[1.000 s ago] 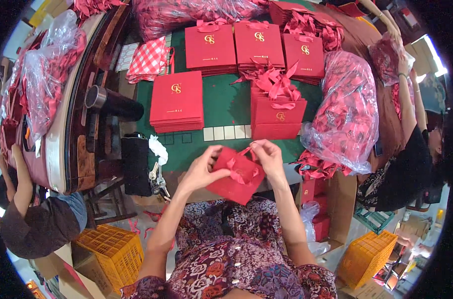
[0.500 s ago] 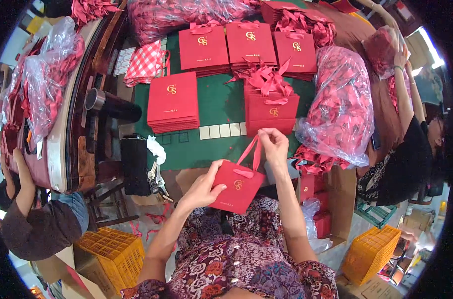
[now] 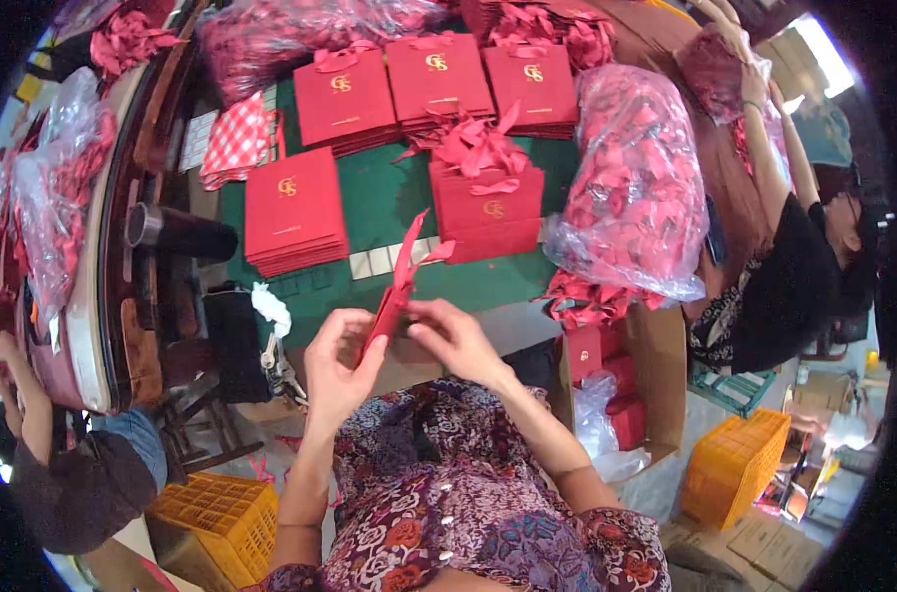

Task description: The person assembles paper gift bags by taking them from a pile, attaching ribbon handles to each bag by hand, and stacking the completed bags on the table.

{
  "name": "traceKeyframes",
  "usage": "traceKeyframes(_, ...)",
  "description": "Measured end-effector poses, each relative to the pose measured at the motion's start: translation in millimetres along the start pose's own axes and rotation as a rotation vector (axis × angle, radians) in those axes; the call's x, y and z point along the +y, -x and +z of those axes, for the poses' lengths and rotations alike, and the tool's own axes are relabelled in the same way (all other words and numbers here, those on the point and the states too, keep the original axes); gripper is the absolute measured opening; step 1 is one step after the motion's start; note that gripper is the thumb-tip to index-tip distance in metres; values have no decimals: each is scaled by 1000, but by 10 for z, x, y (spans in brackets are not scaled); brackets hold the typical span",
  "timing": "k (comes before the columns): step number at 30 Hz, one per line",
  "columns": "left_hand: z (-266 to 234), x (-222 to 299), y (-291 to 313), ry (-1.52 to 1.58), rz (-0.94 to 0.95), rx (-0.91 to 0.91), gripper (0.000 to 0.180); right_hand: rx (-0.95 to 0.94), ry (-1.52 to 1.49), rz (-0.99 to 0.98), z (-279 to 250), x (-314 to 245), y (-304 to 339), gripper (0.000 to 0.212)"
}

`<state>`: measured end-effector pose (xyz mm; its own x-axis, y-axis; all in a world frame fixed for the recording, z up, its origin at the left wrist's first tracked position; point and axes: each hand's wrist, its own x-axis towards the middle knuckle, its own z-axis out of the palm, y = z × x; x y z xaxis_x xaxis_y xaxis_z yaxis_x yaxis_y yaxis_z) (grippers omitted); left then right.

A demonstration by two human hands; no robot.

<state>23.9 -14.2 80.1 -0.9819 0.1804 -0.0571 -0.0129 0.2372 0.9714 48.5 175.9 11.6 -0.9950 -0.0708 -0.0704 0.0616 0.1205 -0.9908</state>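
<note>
Hands, left (image 3: 335,363) and right (image 3: 450,335), pinch a flat red bag (image 3: 389,301) between them; ribbon (image 3: 409,249) probably wants tying next.

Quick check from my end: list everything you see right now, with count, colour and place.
Folded paper gift bag: one, red with ribbon handles, held edge-on between both hands above the lap.
Flat bag stacks: five, red with gold emblems, on the green table; the nearest right stack carries loose ribbons.
Clear plastic sacks of red ribbon: one large at table right, more at the far edge and far left.
Checked cloth: one, red and white, table left.
Dark cylinder: one, left of the table.
Cardboard box: one, brown, holding red items, right of the lap.
Crates: two, yellow, on the floor at right and lower left.
Other people: one at right, one at lower left.
Left hand: pinching the bag.
Right hand: gripping the bag.
</note>
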Motion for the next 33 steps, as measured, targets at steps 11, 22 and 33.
traceKeyframes(11,551,-120,252,-611,248,-58,29,242,805,314,-792,149,827,19)
traceKeyframes(22,729,-574,196,-567,357,-74,26,651,937,336,-1147,667,1185,28)
traceKeyframes(33,334,-731,68,-659,162,51,66,607,703,236,-911,-30,910,16)
